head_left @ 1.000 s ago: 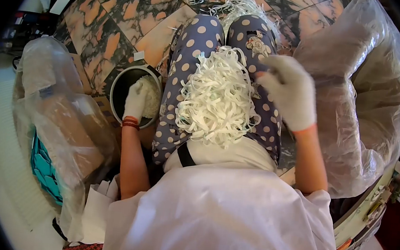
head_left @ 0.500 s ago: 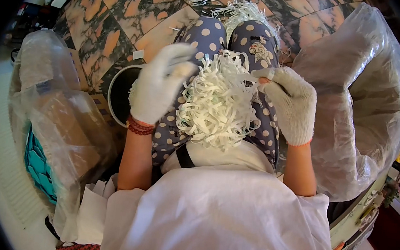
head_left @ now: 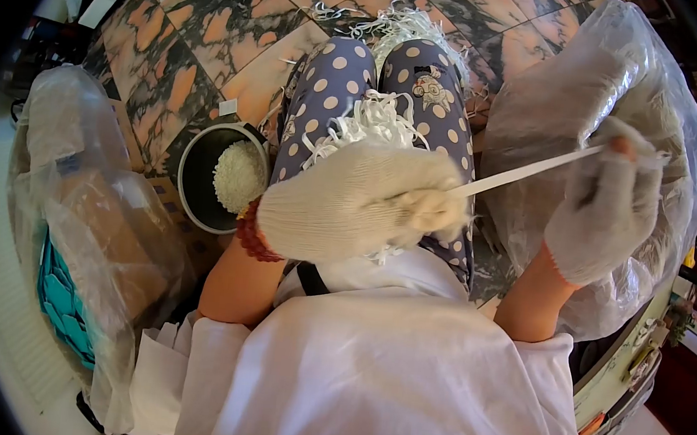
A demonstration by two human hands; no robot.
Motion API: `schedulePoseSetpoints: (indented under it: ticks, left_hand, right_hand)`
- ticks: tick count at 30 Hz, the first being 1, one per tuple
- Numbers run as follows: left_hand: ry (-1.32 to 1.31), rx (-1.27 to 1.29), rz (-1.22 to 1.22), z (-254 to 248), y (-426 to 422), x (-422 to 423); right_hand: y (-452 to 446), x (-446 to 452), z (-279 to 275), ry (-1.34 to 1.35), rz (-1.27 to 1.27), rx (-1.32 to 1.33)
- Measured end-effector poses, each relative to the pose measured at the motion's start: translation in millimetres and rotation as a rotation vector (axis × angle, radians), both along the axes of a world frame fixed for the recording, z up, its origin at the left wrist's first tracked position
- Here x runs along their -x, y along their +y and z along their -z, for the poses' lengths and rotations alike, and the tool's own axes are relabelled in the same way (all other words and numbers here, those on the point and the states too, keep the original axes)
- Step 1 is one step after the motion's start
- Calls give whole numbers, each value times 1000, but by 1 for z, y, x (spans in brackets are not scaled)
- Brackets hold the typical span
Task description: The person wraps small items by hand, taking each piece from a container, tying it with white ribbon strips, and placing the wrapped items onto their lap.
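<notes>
Between my two gloved hands a narrow white strip (head_left: 529, 173) is stretched taut, rising to the right. My left hand (head_left: 358, 206), in a white knit glove, is closed on its lower end above my lap. My right hand (head_left: 611, 192), also gloved and a little blurred, pinches the other end in front of the plastic bag at the right. Under and behind my left hand a pile of curly white strips (head_left: 370, 127) lies on my lap, partly hidden by the glove.
Left of my knees stands a dark round pot (head_left: 193, 171) with small white pieces (head_left: 240, 175) in it. A large clear plastic bag (head_left: 543, 110) stands at right, another bag (head_left: 80, 133) at left. More strips (head_left: 421, 30) lie on the tiled floor (head_left: 240, 31).
My left hand has swung right across my lap and closed on the strip. My right hand has moved outward to the right, drawing the strip straight. The pot's white contents now show.
</notes>
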State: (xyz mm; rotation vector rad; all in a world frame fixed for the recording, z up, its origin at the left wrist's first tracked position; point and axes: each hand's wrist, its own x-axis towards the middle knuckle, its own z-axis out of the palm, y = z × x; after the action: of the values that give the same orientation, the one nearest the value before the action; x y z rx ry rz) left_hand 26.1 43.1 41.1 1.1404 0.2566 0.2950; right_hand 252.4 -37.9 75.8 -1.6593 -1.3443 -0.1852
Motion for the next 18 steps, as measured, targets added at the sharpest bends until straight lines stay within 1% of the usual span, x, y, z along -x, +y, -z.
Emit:
schedulePoseSetpoints:
  ticks: [1, 3, 5, 6, 8, 9, 11, 12, 15, 17, 18]
  left_hand:
    - [-12, 61, -7, 7, -2, 5]
    - [-38, 185, -23, 21, -7, 16]
    - [58, -64, -169, 23, -13, 23]
    - [132, -38, -189, 28, -16, 24]
    - [279, 15, -230, 36, -23, 21]
    - [345, -3, -206, 35, -24, 18]
    - [483, -36, -149, 28, -27, 11]
    - [435, -124, -174, 35, -29, 10]
    - [323, -275, -193, 41, -26, 8]
    - [312, -515, -281, 54, -24, 11]
    - [308, -637, -322, 58, -23, 12]
  right_hand:
    - [2, -12, 1, -165, 78, -26]
    - [8, -35, 10, -426, 106, -96]
    - [8, -32, 20, 81, -69, 143]
    - [10, -22, 26, 132, -86, 260]
    - [9, -8, 35, 268, -203, 396]
    - [6, -3, 38, 354, -306, 413]
    - [-1, 17, 33, 597, -642, 558]
    - [-1, 25, 37, 559, -724, 652]
    - [-1, 30, 64, 252, -784, 653]
    - [4, 18, 66, 120, -843, 665]
    - [5, 17, 70, 244, -847, 553]
